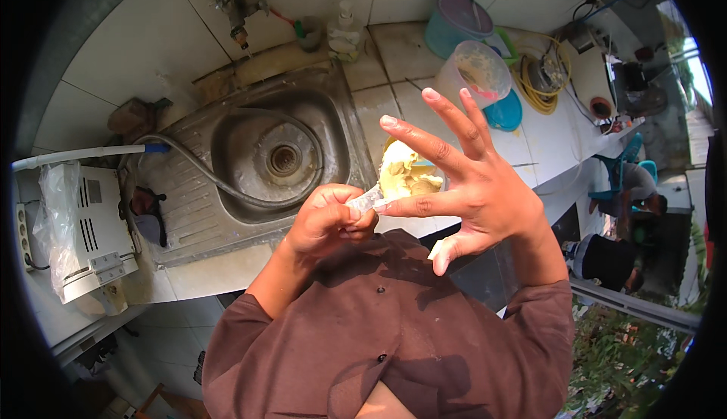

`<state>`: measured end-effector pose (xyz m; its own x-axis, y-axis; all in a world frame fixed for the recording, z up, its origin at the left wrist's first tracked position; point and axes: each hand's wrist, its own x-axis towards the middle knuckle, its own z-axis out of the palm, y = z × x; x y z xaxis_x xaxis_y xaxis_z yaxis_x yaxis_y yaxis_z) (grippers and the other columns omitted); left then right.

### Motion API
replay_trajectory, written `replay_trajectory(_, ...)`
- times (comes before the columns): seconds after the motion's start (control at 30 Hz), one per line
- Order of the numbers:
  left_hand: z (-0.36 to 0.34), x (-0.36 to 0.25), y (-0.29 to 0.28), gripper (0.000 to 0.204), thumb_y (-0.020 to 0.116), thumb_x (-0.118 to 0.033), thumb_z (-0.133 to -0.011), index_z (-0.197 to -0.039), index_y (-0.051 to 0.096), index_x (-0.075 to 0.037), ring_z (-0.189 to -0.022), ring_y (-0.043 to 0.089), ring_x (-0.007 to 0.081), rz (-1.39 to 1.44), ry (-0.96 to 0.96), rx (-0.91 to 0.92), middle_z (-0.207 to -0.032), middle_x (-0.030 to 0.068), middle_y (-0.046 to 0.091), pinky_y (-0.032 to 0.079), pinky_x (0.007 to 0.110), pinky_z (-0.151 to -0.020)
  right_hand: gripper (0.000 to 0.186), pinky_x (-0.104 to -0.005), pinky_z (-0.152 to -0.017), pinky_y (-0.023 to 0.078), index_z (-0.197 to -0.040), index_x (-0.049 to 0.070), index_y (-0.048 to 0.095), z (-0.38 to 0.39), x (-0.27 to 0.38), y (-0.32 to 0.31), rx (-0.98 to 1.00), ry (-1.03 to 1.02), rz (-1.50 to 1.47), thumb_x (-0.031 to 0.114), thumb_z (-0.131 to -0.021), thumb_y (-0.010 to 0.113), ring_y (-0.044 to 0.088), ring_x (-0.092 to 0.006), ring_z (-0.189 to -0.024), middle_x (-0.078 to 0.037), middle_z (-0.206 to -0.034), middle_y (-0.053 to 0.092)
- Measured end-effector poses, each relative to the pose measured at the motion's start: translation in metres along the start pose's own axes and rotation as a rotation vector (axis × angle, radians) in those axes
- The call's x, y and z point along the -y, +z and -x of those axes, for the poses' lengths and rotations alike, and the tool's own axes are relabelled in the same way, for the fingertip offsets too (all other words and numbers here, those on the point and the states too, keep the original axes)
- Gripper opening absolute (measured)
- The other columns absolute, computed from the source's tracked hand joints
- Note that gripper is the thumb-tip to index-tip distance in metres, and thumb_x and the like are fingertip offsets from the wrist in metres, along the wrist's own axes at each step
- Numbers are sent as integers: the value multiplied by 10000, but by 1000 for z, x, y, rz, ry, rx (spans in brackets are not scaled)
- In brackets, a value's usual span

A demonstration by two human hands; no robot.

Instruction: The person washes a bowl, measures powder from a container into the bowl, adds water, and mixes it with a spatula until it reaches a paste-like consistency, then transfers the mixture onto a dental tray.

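My left hand [333, 218] is closed, pinching a whitish, see-through plastic piece [366, 199] in front of my chest. Whether this is a bag's edge or a handle, I cannot tell. Just beyond it is a soft, pale yellow lump like dough or cream [405, 173]; what it rests in is mostly hidden behind my right hand. Spread wide over the lump's right side, my right hand [485, 192] is open, one finger reaching across toward the plastic. A pale yellow smear shows on its thumb tip.
A steel sink [250, 154] with a grey hose lies to the left, under a wall tap [240, 18]. Behind are a soap bottle [345, 37], a smeared clear tub [477, 71], a teal bucket [454, 25] and a yellow cable coil [545, 78]. People sit far right.
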<state>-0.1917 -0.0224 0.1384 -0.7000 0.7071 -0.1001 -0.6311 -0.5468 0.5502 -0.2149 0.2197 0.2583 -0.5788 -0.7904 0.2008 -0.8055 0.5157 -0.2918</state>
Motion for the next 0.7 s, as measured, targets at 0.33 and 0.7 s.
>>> replay_trajectory(0.33, 6, -1, -6, 188, 573, -122, -847, -726, 519, 13, -578, 377, 93, 14, -30, 119, -676, 36, 484, 311, 257, -521, 760, -641, -1133, 75, -1213, 316, 691, -1, -44, 9, -43, 78, -6, 858, -757, 415, 183, -407, -1453, -122, -1550, 334)
replay_trajectory(0.7, 1, -6, -6, 172, 551, -108, -853, -738, 536, 19, -580, 389, 89, -40, -62, 69, -673, 27, 494, 315, 256, -524, 953, -648, -1116, 47, -1110, 221, 750, 3, -18, 23, -106, -19, -257, 941, -729, 257, 171, -440, -1449, -201, -1438, 480)
